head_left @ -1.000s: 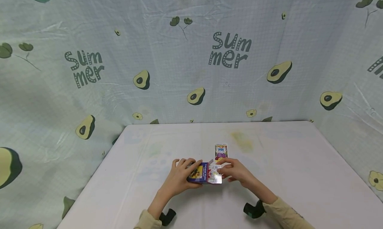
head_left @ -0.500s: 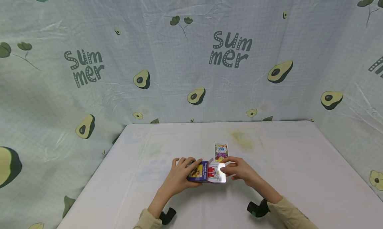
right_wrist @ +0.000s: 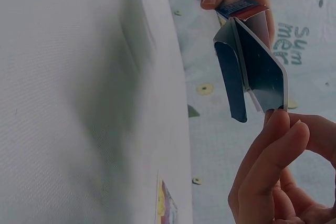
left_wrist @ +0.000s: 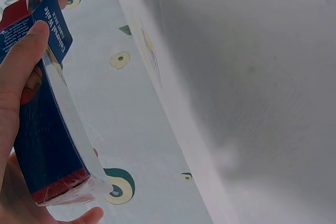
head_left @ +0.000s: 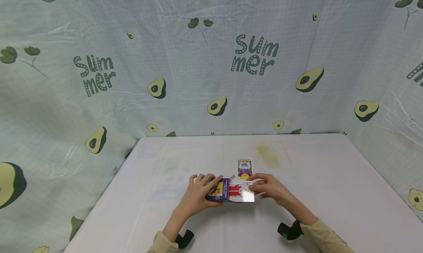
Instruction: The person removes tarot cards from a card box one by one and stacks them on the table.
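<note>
Head view: holding a blue box [head_left: 216, 190] in the left hand [head_left: 197, 195], up above the white desk [head_left: 165, 165], with fingers bent round it, only as far apart as its sides. Pinching the end of a shiny card [head_left: 236, 190] with a red picture, partly out of the box, in the right hand [head_left: 268, 187], with fingertips close together. Showing another bright card [head_left: 244, 167] flat on the desk, past the box and near the right fingers. In the left wrist view, showing a blue flap [left_wrist: 56, 24] beside the left thumb. Showing a pale avocado sheet [head_left: 185, 73] behind.
</note>
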Motion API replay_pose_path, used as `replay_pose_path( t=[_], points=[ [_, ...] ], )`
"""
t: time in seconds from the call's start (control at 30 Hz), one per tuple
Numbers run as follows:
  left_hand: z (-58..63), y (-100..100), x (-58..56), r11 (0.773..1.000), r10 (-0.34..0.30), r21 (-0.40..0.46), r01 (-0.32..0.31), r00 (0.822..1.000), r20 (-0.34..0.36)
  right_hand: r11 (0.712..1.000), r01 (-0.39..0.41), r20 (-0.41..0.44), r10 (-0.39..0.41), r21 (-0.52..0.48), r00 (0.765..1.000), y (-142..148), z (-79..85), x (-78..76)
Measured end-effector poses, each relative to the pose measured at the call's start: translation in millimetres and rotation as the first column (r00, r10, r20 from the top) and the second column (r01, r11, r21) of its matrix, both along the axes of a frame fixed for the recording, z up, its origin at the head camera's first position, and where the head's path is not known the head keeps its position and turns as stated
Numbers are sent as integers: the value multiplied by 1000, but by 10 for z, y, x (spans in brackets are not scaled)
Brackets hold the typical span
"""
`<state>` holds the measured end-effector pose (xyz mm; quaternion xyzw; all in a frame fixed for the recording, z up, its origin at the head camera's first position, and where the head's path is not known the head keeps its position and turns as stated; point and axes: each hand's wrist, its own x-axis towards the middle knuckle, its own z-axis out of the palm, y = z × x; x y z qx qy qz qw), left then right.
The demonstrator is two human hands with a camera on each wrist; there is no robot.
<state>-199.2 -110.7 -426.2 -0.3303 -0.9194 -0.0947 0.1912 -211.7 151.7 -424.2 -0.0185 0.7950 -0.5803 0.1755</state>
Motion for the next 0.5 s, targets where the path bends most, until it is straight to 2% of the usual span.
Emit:
replay_pose_path(
  t=[0.5],
  points=[
    [-19,-1,-16,1000,-2,5,2,1000,-3,998,-48,16,49,-49,999,118,46,13]
  ],
)
